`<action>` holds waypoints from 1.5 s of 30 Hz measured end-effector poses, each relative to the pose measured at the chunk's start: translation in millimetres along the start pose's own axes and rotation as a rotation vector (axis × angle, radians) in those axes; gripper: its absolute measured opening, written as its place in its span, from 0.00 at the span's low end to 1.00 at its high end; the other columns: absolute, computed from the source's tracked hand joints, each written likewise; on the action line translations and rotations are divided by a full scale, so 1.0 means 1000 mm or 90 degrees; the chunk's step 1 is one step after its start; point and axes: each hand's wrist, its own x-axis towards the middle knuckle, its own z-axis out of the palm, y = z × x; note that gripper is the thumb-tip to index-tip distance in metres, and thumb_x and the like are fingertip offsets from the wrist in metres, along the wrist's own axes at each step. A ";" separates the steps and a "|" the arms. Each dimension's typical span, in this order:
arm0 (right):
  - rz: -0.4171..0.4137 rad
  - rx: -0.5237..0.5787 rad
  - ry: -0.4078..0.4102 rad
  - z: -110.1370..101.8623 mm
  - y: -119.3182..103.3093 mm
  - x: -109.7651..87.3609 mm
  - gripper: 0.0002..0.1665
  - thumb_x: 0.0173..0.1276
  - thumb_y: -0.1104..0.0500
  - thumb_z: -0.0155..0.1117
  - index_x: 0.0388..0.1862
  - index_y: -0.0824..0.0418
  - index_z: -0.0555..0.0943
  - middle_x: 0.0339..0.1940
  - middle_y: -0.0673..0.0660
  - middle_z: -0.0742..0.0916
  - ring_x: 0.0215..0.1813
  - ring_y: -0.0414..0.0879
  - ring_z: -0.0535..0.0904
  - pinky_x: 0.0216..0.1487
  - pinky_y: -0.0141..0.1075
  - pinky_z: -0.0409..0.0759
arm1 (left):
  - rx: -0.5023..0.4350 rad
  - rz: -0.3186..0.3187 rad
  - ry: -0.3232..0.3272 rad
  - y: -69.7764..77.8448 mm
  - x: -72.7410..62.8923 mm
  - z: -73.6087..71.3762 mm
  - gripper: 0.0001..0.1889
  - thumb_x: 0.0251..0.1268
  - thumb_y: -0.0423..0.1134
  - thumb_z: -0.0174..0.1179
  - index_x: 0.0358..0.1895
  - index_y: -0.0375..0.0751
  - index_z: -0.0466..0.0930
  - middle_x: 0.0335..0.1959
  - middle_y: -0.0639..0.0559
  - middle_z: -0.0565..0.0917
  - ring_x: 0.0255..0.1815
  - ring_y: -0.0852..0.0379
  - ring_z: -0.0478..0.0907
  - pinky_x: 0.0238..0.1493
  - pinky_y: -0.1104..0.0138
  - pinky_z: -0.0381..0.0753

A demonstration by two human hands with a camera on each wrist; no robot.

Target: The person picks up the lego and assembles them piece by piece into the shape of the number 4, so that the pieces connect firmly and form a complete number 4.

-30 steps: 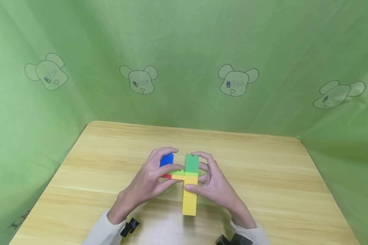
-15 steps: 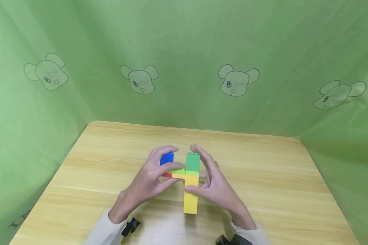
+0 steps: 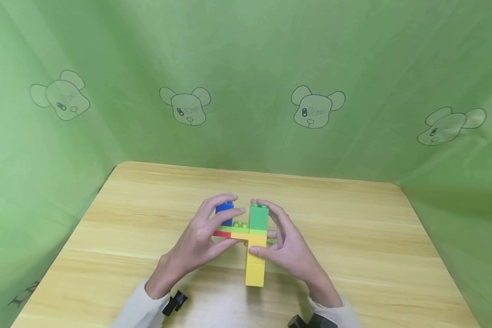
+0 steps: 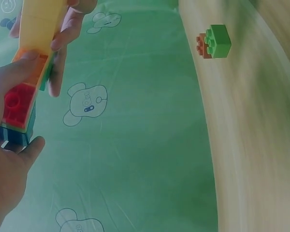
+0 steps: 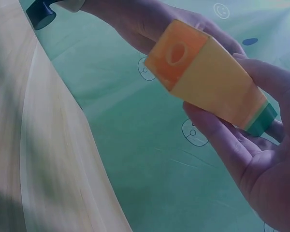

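A toy building-block model is held up between both hands in the head view. Its yellow column point(image 3: 255, 274) has a green block point(image 3: 258, 217) on top. To the left runs a light-green layer point(image 3: 240, 226) over a red block point(image 3: 222, 234), with a blue block point(image 3: 223, 207) standing at the end. My left hand point(image 3: 198, 232) grips this side end, thumb underneath, fingers around the blue block. In the left wrist view that thumb presses the underside near the red block point(image 4: 20, 104). My right hand point(image 3: 289, 243) grips the column, thumb on its near face, a fingertip at the green block's top.
A loose green block point(image 4: 220, 41) and an orange block point(image 4: 202, 46) sit together on the wooden table point(image 3: 147, 191), mostly hidden behind my right hand in the head view. A green curtain point(image 3: 246, 54) with bear drawings surrounds the table.
My left index finger has lifted off the light-green layer, baring its studs. The right fingertips straightened away from the green block, then came back to its top. The model shifted slightly right.
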 end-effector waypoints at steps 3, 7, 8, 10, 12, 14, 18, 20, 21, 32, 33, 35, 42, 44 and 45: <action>-0.017 -0.009 0.006 0.000 0.001 0.000 0.55 0.62 0.74 0.73 0.83 0.54 0.58 0.84 0.59 0.60 0.51 0.60 0.87 0.35 0.51 0.90 | -0.017 -0.029 0.006 0.000 -0.001 0.001 0.45 0.44 0.30 0.82 0.69 0.32 0.69 0.73 0.30 0.66 0.71 0.35 0.69 0.68 0.52 0.78; -0.014 -0.025 0.027 0.001 0.002 0.001 0.57 0.62 0.74 0.73 0.84 0.54 0.56 0.84 0.60 0.59 0.54 0.59 0.86 0.38 0.50 0.90 | -0.106 -0.130 -0.002 0.002 -0.004 0.001 0.60 0.45 0.31 0.83 0.80 0.32 0.51 0.79 0.32 0.58 0.75 0.33 0.65 0.72 0.50 0.73; -0.008 -0.029 0.035 0.001 0.001 0.000 0.57 0.62 0.73 0.74 0.84 0.53 0.55 0.84 0.60 0.59 0.55 0.59 0.86 0.39 0.50 0.90 | -0.139 -0.171 -0.006 0.003 -0.006 0.002 0.62 0.46 0.31 0.83 0.82 0.34 0.47 0.80 0.34 0.58 0.75 0.34 0.65 0.73 0.50 0.71; 0.001 -0.035 0.049 0.001 0.001 0.000 0.59 0.62 0.73 0.74 0.85 0.52 0.54 0.84 0.61 0.60 0.57 0.59 0.85 0.41 0.49 0.90 | -0.237 -0.261 -0.019 0.005 -0.009 0.003 0.63 0.52 0.33 0.81 0.84 0.41 0.41 0.79 0.38 0.63 0.74 0.39 0.68 0.73 0.52 0.71; 0.007 -0.037 0.059 0.001 0.001 0.000 0.60 0.62 0.73 0.74 0.86 0.52 0.53 0.84 0.62 0.60 0.59 0.60 0.84 0.43 0.49 0.90 | -0.338 -0.352 -0.025 0.007 -0.012 0.006 0.60 0.60 0.34 0.77 0.85 0.48 0.39 0.76 0.40 0.69 0.73 0.42 0.72 0.72 0.54 0.74; 0.010 -0.035 0.064 0.000 0.001 0.000 0.61 0.61 0.73 0.74 0.86 0.50 0.52 0.84 0.63 0.60 0.60 0.61 0.83 0.44 0.49 0.90 | -0.436 -0.438 -0.018 0.010 -0.013 0.009 0.56 0.66 0.36 0.73 0.85 0.52 0.38 0.71 0.40 0.75 0.69 0.45 0.76 0.69 0.55 0.77; 0.015 -0.031 0.066 0.002 0.001 -0.001 0.63 0.61 0.73 0.75 0.87 0.47 0.52 0.84 0.63 0.60 0.64 0.61 0.81 0.44 0.49 0.90 | -0.520 -0.553 0.025 0.014 -0.013 0.017 0.51 0.67 0.39 0.72 0.84 0.48 0.45 0.64 0.40 0.81 0.61 0.45 0.82 0.61 0.58 0.84; 0.018 -0.038 0.065 0.003 0.001 -0.001 0.63 0.61 0.72 0.76 0.86 0.44 0.53 0.83 0.62 0.60 0.66 0.61 0.79 0.44 0.49 0.90 | -0.512 -0.581 0.044 0.016 -0.013 0.020 0.46 0.66 0.40 0.73 0.81 0.43 0.55 0.63 0.42 0.82 0.59 0.46 0.83 0.59 0.60 0.85; 0.021 -0.043 0.065 0.003 0.001 -0.001 0.63 0.61 0.71 0.76 0.86 0.43 0.53 0.83 0.62 0.60 0.68 0.61 0.78 0.44 0.48 0.90 | -0.503 -0.592 0.052 0.016 -0.013 0.022 0.43 0.65 0.41 0.74 0.79 0.42 0.60 0.63 0.42 0.82 0.59 0.47 0.83 0.58 0.61 0.85; 0.027 -0.125 0.034 -0.012 0.002 0.000 0.57 0.73 0.65 0.68 0.88 0.45 0.45 0.74 0.66 0.71 0.65 0.61 0.78 0.57 0.43 0.87 | -0.430 -0.579 0.115 0.018 -0.010 0.023 0.29 0.62 0.39 0.75 0.65 0.40 0.76 0.59 0.44 0.83 0.55 0.46 0.83 0.52 0.59 0.88; 0.018 -0.131 0.039 -0.017 0.003 0.000 0.54 0.75 0.65 0.65 0.88 0.46 0.45 0.71 0.67 0.73 0.63 0.59 0.80 0.58 0.43 0.86 | -0.425 -0.578 0.120 0.018 -0.010 0.022 0.29 0.62 0.39 0.75 0.65 0.40 0.77 0.60 0.44 0.83 0.56 0.46 0.82 0.52 0.59 0.88; -0.003 -0.131 0.061 -0.026 0.005 0.000 0.47 0.79 0.67 0.59 0.87 0.52 0.48 0.68 0.68 0.76 0.61 0.54 0.82 0.58 0.42 0.86 | -0.415 -0.581 0.129 0.017 -0.011 0.019 0.28 0.62 0.38 0.75 0.65 0.40 0.77 0.61 0.45 0.82 0.57 0.46 0.81 0.53 0.59 0.87; -0.029 -0.155 0.160 -0.045 0.008 0.002 0.29 0.78 0.70 0.58 0.75 0.67 0.67 0.61 0.69 0.80 0.53 0.52 0.85 0.50 0.39 0.89 | -0.418 -0.597 0.154 0.014 -0.012 0.013 0.26 0.63 0.36 0.73 0.64 0.41 0.77 0.59 0.41 0.82 0.51 0.45 0.84 0.49 0.59 0.88; -0.013 -0.172 0.173 -0.047 0.009 0.002 0.26 0.77 0.70 0.60 0.72 0.68 0.71 0.61 0.67 0.81 0.52 0.52 0.85 0.49 0.41 0.89 | -0.421 -0.599 0.160 0.013 -0.012 0.012 0.26 0.63 0.36 0.73 0.64 0.41 0.77 0.59 0.42 0.82 0.51 0.46 0.84 0.50 0.60 0.88; -0.001 -0.184 0.179 -0.047 0.009 0.002 0.25 0.77 0.70 0.61 0.71 0.68 0.72 0.60 0.67 0.81 0.52 0.53 0.85 0.49 0.42 0.90 | -0.424 -0.600 0.163 0.013 -0.013 0.012 0.26 0.63 0.36 0.73 0.64 0.41 0.77 0.59 0.42 0.82 0.51 0.46 0.84 0.50 0.60 0.88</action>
